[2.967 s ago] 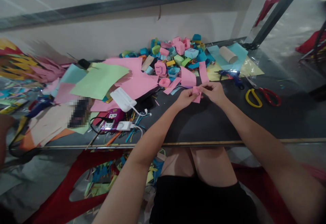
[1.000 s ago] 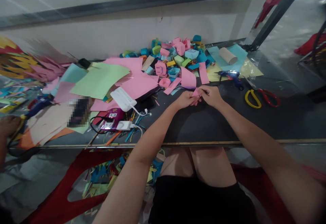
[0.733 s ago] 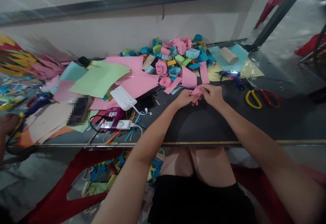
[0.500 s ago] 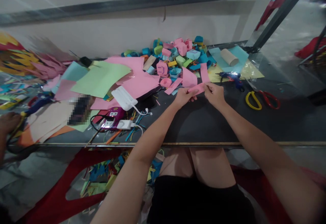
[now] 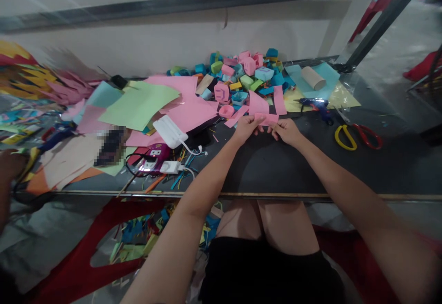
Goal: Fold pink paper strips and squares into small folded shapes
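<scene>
A short pink paper strip (image 5: 266,119) is stretched between my two hands above the dark table. My left hand (image 5: 247,128) pinches its left end, and my right hand (image 5: 286,130) grips the right end. Just beyond the strip lie a curved pink paper piece (image 5: 258,103) and an upright pink paper strip (image 5: 280,100). To the left of these sits a narrow pink strip (image 5: 236,116), near a small pink paper ring (image 5: 226,111). Behind them is a heap of small folded paper shapes (image 5: 247,66) in pink, blue, green and yellow.
Scissors (image 5: 357,137) with yellow and red handles and a blue glue gun (image 5: 317,108) lie right, near a cardboard tube (image 5: 313,78). Left are paper sheets (image 5: 140,103), a white power bank (image 5: 170,131) and a purple power strip (image 5: 157,156). Another person's hand (image 5: 12,163) is at far left.
The pink strip has gone from slanted to nearly level, with more of it showing. My right hand has lowered slightly and its grip has shifted to the strip's lower right end.
</scene>
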Motion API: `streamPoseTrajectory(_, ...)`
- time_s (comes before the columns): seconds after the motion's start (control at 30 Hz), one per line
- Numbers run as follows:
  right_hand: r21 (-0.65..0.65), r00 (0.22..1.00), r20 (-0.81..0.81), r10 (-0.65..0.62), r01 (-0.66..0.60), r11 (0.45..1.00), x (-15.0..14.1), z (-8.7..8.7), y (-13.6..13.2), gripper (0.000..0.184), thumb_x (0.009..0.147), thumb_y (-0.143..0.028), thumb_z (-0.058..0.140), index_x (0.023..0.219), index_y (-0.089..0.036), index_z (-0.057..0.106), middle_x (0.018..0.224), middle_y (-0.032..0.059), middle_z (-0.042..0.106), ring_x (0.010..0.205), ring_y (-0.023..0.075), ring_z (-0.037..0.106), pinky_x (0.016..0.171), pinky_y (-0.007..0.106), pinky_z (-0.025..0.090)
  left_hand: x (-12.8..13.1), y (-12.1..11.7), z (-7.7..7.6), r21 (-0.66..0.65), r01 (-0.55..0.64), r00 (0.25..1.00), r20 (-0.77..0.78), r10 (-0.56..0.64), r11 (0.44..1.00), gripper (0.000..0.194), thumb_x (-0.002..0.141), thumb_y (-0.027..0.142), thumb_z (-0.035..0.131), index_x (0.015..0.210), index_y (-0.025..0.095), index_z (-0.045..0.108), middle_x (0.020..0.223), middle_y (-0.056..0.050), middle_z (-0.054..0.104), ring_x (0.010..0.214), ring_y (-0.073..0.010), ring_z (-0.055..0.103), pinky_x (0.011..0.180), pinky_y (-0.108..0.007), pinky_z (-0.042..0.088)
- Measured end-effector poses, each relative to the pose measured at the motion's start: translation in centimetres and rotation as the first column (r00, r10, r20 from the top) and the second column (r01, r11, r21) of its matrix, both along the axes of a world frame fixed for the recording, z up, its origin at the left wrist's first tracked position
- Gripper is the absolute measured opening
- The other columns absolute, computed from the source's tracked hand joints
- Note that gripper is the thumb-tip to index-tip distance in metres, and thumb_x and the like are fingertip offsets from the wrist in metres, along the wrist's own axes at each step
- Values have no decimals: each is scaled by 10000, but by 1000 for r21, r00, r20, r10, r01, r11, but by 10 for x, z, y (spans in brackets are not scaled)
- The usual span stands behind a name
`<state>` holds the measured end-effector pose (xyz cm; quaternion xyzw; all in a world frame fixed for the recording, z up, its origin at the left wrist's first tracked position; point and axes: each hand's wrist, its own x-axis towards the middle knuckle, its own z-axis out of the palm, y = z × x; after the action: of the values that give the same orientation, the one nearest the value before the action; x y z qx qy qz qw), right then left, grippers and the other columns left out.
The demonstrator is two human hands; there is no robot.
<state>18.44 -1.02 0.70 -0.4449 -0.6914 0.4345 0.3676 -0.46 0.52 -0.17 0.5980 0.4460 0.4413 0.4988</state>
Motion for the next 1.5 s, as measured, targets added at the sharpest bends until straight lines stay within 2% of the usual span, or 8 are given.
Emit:
streamPoseTrajectory(0.13, -6, 999, -47, 19, -19, 1000, -2, 0, 0, 669, 785, -858, 593, 652, -203, 634, 411, -33, 520, 376, 90, 430, 471, 273, 360, -1, 3, -4, 3, 118, 993, -14, -118, 993, 430, 862, 524, 771, 743, 113, 726, 656, -44, 737, 464, -42, 553, 467, -166, 400)
streamPoseTrajectory(0.4, -45, 993, -107, 42, -47, 998, -3, -5, 1, 675, 763, -844, 640, 622, -183, 643, 431, -6, 544, 375, 97, 461, 430, 260, 364, -1, 1, 1, -33, 154, 986, -53, -156, 987, 533, 830, 610, 764, 649, 113, 693, 606, -61, 727, 445, -59, 561, 452, -175, 413)
streamPoseTrajectory(0.47, -57, 995, -87, 50, -55, 997, -3, -6, 1, 704, 761, -871, 616, 625, -181, 643, 432, -1, 544, 374, 98, 463, 426, 259, 369, -1, 0, 2, -39, 167, 984, -57, -169, 985, 573, 845, 640, 733, 607, 125, 660, 548, -43, 689, 427, -58, 543, 448, -178, 401)
streamPoseTrajectory(0.6, -37, 1000, -14, 12, -12, 999, -2, -7, 4, 761, 748, -930, 552, 588, -190, 628, 408, 0, 530, 375, 100, 468, 453, 263, 399, -1, -1, 1, -43, 154, 986, -55, -156, 987, 633, 926, 687, 599, 593, 149, 622, 385, 36, 502, 349, -46, 417, 429, -187, 334)
streamPoseTrajectory(0.73, -57, 999, -42, 7, -10, 998, 0, -4, 4, 790, 711, -963, 546, 563, -193, 640, 394, 6, 525, 370, 106, 464, 450, 266, 379, 0, -1, 0, -49, 142, 989, -45, -144, 989, 636, 941, 698, 562, 601, 163, 601, 366, 60, 440, 341, -44, 368, 426, -196, 291)
streamPoseTrajectory(1.0, -72, 999, -35, -23, 21, 997, 2, 1, 3, 834, 719, -977, 511, 480, -188, 631, 375, 14, 473, 367, 94, 410, 428, 265, 321, 1, -2, 6, -87, 135, 990, -23, -137, 987, 662, 948, 705, 547, 557, 172, 568, 355, 54, 427, 344, -46, 362, 444, -205, 303)
streamPoseTrajectory(1.27, -95, 990, -133, -39, 26, 995, 1, -4, 4, 746, 703, -931, 605, 617, -190, 619, 457, -14, 508, 390, 93, 430, 424, 256, 313, 1, -3, 6, -54, 139, 990, -6, -140, 989, 595, 961, 622, 591, 592, 156, 617, 383, 48, 468, 370, -45, 396, 485, -203, 338)
streamPoseTrajectory(1.5, 0, 998, -52, -34, 34, 999, 0, -1, 3, 717, 755, -907, 580, 686, -195, 629, 470, -32, 507, 402, 91, 416, 439, 260, 325, 1, -2, 0, -24, 129, 991, -40, -130, 991, 633, 916, 692, 598, 594, 148, 618, 484, 13, 559, 430, -55, 466, 486, -208, 355)
